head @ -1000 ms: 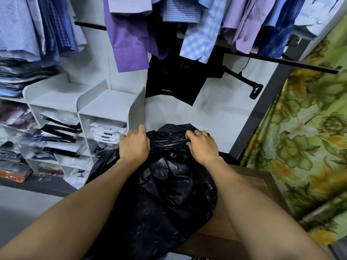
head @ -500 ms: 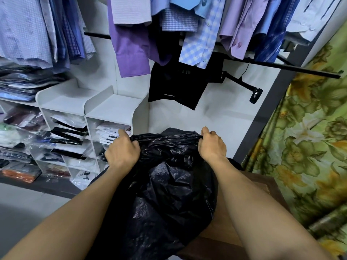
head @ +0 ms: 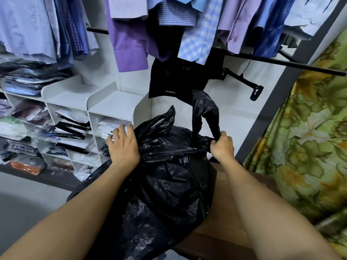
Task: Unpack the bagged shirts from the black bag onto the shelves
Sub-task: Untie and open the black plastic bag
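A bulging black plastic bag [head: 165,194] lies on a brown wooden table [head: 227,218] in front of me. My right hand [head: 222,147] pinches a strip of the bag's top edge, which stands up in a loop above it. My left hand [head: 123,145] rests on the bag's left top edge with the fingers spread and nearly straight. The bag's contents are hidden. White shelves [head: 112,107] stand to the left, their cubbies holding bagged shirts [head: 110,126].
Shirts hang from a black rail [head: 281,61] overhead. A black garment [head: 176,79] hangs on the white wall behind the bag. A green floral curtain [head: 309,137] fills the right side. Grey floor [head: 28,199] lies at the lower left.
My hands have pulled apart along the bag's top. The left hand's fingers have loosened from their grip and spread. The right hand has drawn up a loop of plastic.
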